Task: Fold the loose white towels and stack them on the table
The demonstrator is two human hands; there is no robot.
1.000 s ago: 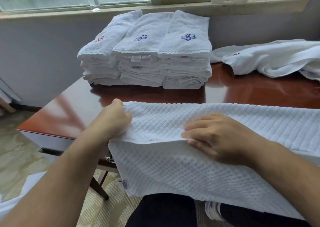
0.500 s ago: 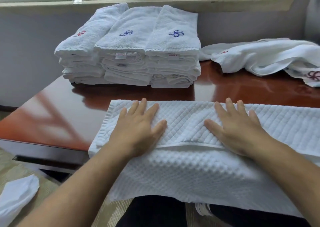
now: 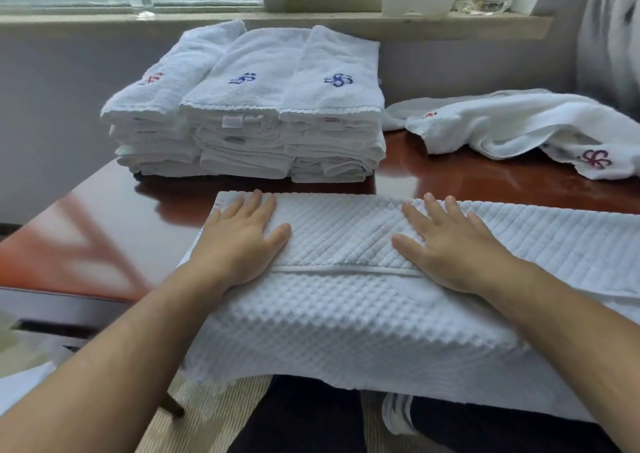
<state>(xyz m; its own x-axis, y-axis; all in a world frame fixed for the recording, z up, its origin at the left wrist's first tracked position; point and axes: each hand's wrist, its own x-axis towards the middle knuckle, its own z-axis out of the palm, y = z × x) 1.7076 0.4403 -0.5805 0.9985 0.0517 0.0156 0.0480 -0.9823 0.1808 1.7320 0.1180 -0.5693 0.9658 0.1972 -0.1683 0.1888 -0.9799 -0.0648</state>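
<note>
Glossy table under window: waffle towel overhangs near edge. Left hand, right hand flat, fingers straight, grasping nothing, pressing fold down so it sets. Folded stack at far edge.

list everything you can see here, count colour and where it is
waffle-weave towel: 1, white, spread across the near table edge, its front part hanging off it
folded towel stacks: 3 side by side, white, far left of the table under the window; the top towels carry two blue emblems and one red
loose towels: a heap whose number is unclear, white with red emblems, far right of the table
table: 1, glossy reddish-brown, bearing all the towels
tub: 1, whitish, on the window sill
left hand: 1, flat on the waffle-weave towel, left part
right hand: 1, flat on the same towel, further right
</note>
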